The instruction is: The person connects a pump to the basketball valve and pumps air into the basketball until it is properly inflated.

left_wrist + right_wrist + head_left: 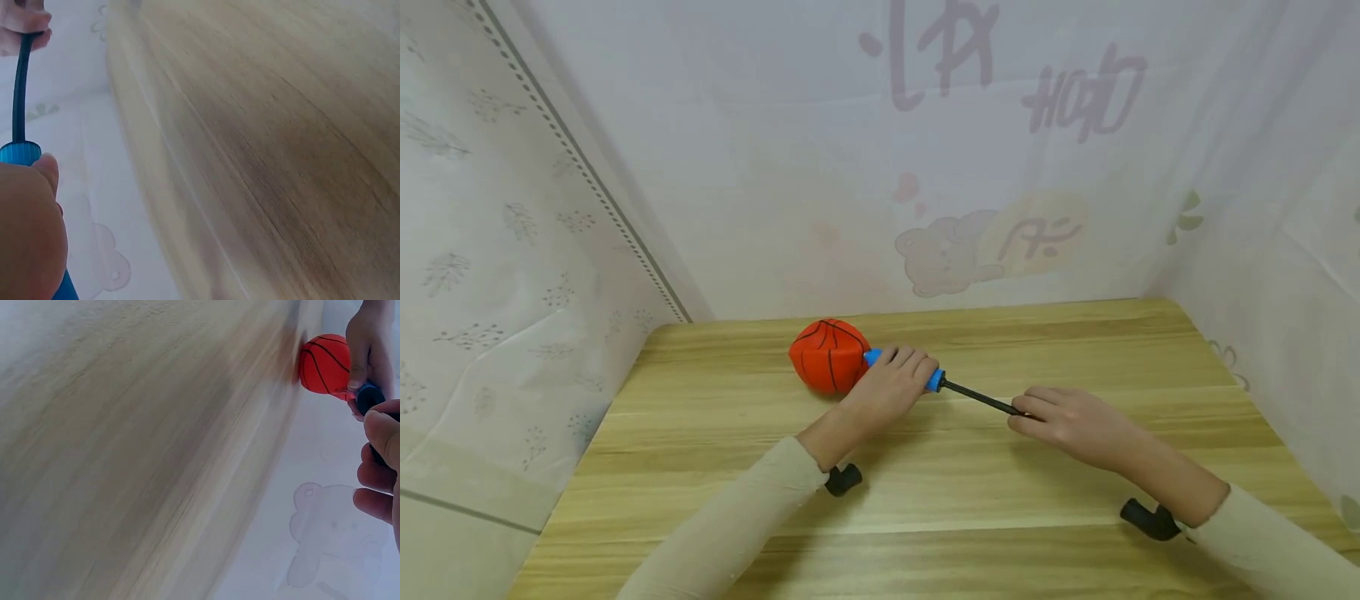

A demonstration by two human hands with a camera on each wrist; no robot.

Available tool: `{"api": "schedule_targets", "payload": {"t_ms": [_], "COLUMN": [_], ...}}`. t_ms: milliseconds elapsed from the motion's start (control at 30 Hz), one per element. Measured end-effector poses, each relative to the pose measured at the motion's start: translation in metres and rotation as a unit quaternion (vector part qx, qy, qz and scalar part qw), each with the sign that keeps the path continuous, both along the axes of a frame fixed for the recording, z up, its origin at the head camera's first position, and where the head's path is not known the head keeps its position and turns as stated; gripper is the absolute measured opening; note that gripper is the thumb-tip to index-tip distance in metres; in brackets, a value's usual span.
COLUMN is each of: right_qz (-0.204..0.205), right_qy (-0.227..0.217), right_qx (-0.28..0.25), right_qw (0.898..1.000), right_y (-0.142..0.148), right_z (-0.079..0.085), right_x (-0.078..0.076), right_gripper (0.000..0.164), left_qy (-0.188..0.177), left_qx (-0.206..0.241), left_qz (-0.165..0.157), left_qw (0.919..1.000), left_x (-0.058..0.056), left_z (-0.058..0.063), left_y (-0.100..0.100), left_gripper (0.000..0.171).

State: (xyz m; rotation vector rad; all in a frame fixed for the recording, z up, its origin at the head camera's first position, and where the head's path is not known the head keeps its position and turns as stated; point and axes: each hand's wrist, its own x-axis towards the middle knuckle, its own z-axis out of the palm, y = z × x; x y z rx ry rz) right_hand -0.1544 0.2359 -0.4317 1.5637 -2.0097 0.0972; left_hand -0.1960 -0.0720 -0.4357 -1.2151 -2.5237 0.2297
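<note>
Three pale printed sheets rise beyond the far, left and right edges of a wooden desk, the far one bearing a bear figure. From the near edge two cream sleeves reach in. A hand pump is held over the far half of the desk, its blue barrel toward the far left corner and its thin black rod slanting toward the near right corner. At the barrel's left end, a red ball with black lines, angular in outline, sits close to the far edge, nearer the far left corner than the far right; whether the pump's tip enters it, I cannot tell. The left hand wraps its fingers round the blue barrel. The right hand pinches the black end of the rod. A bent black piece juts out at each cuff.
</note>
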Motion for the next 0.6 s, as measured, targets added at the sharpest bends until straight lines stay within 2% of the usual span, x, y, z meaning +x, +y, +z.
{"api": "schedule_targets", "payload": {"t_ms": [267, 467, 600], "right_qz": [0.010, 0.000, 0.001], "right_qy": [-0.006, -0.005, -0.008], "right_qx": [-0.003, 0.000, -0.003], "right_qw": [1.000, 1.000, 1.000], "right_y": [-0.018, -0.039, -0.050], "right_z": [-0.008, -0.010, -0.012], "right_x": [-0.014, -0.022, -0.028], "right_gripper": [0.047, 0.051, 0.050], "left_qy": [0.011, 0.032, 0.026], "left_qx": [-0.008, -0.015, -0.014], "left_qz": [0.004, 0.004, 0.001], "left_qw": [0.9999, 0.9994, 0.9996], "left_x": [0.003, 0.005, 0.007], "left_z": [-0.001, -0.004, -0.006], "left_y": [0.005, 0.007, 0.009], "left_gripper": [0.026, 0.025, 0.025]}}
